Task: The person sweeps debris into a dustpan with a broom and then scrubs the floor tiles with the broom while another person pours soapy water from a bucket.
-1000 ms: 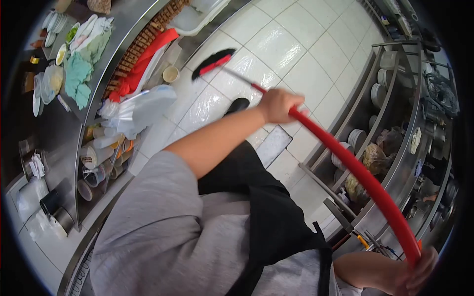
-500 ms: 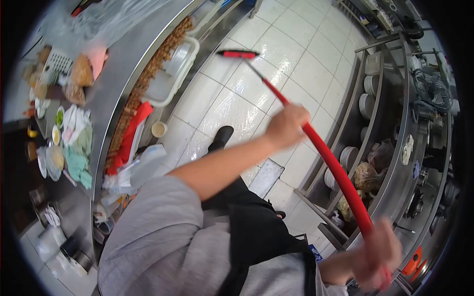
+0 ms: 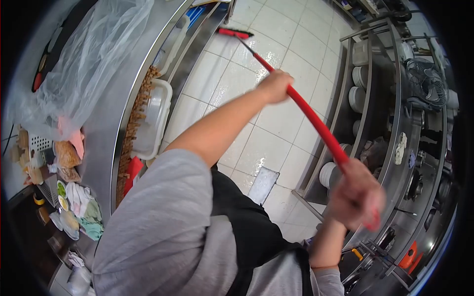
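Observation:
A broom with a long red handle (image 3: 316, 123) runs diagonally across the view. Its red and black head (image 3: 236, 33) rests on the wet tiled floor at the far end, beside the left counter. My left hand (image 3: 276, 87) is wrapped round the handle partway along, with the arm stretched forward. Nearer to me, my right hand (image 3: 356, 197) is closed round the handle's upper end; it is somewhat blurred, and a bit of red shows below the fist.
A steel counter (image 3: 106, 93) with plastic sheeting (image 3: 98, 59) lies left. Under its edge is a white plastic tub (image 3: 154, 118). Steel shelving with stacked plates (image 3: 357, 98) lines the right, a fan (image 3: 424, 84) above it. A grey floor plate (image 3: 264, 185) is set in wet tiles.
Both hands and the broom have moved forward, away from me, and slightly left. The broom head is farther off and tilted differently. The view has shifted too.

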Motion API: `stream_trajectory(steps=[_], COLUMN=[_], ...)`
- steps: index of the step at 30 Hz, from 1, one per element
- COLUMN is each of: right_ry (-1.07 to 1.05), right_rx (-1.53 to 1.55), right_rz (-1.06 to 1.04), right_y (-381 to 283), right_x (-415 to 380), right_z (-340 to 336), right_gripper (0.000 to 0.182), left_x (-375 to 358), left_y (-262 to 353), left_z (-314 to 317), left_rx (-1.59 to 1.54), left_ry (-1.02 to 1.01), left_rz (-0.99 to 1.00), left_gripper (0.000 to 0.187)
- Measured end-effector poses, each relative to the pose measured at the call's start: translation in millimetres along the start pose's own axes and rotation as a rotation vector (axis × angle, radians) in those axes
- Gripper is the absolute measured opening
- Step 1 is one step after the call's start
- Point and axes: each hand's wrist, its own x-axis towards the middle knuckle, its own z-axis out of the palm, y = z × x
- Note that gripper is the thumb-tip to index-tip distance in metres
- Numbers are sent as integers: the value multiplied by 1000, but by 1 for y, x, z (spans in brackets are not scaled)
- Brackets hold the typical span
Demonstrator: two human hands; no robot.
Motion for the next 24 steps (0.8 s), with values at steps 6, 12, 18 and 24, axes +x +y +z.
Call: stream_trajectory(steps=[6, 12, 18, 24], right_ry=[-388, -160, 10, 326], right_rx=[31, -131, -138, -75], right_rz=[107, -35, 34, 34], right_y=[-165, -64, 68, -30], right_x=[83, 72, 24, 61], right_z=[-18, -13, -12, -39], right_gripper=[36, 26, 21, 36], left_x=[-56, 22, 86, 101], left_y=[169, 57, -49, 42], left_z=[-15, 18, 53, 36], left_rx=[-446, -408, -170, -209], left_ry=[-28, 50, 21, 1], left_rz=[119, 176, 169, 274], left_gripper=[33, 30, 27, 27])
